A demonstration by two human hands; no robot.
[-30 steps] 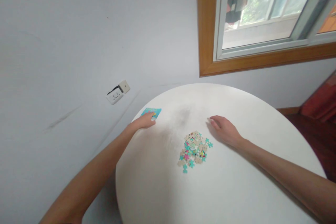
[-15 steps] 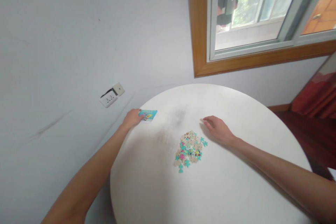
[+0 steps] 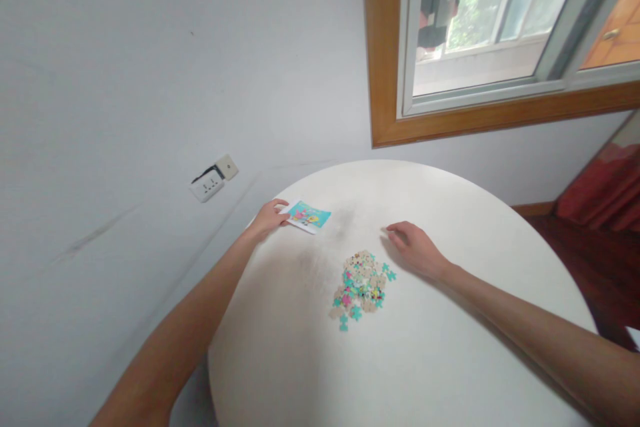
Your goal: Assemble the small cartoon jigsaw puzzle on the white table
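Note:
A round white table (image 3: 450, 347) fills the lower half of the view. At its far left edge my left hand (image 3: 268, 218) pinches the corner of a small picture card (image 3: 310, 215), teal with a cartoon print. Near the table's middle lies a heap of several loose jigsaw pieces (image 3: 361, 287), teal, pink and beige. My right hand (image 3: 414, 248) rests palm down on the table just right of and behind the heap, its fingers loosely curled and holding nothing.
A white wall stands behind the table, with a wall socket (image 3: 210, 181) at the left. A wood-framed window (image 3: 500, 40) is at the upper right. Red-brown furniture (image 3: 605, 193) and dark floor lie at the right.
My left hand has drawn the picture card inward from the table's edge and turned it, so its printed face shows. The right hand has stayed put.

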